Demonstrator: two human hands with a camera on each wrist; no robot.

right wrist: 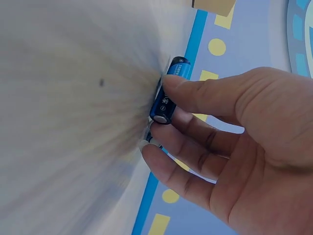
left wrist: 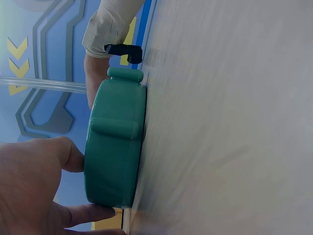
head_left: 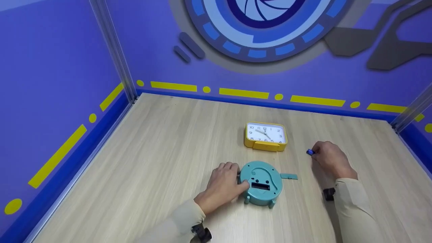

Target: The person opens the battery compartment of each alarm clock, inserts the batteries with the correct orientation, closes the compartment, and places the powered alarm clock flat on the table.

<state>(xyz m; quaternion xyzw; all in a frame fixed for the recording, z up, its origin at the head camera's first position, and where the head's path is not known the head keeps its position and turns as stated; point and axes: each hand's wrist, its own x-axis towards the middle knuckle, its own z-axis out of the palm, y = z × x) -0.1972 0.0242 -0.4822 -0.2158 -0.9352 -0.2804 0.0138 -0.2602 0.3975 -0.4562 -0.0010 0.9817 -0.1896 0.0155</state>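
Observation:
A round teal clock (head_left: 275, 184) lies face down on the table, its back up and its slot-shaped battery compartment (head_left: 260, 186) uncovered. My left hand (head_left: 224, 184) holds it at the left, thumb on the back and fingers along the side. In the left wrist view the teal clock (left wrist: 115, 161) shows its rim and two stubby feet. Right of the clock lies a small teal cover (head_left: 289, 176). Farther right, my right hand (head_left: 330, 158) pinches a blue battery (right wrist: 168, 95) between thumb and fingers, close to the tabletop. A small shiny thing under the fingertips is too hidden to tell.
A yellow rectangular alarm clock (head_left: 266, 145) stands behind the teal one, dial tilted up. Purple-blue panels (head_left: 216, 76) with yellow marks wall the wooden table (head_left: 162, 141) at the back and sides. A black band device (head_left: 201, 233) sits at the left wrist.

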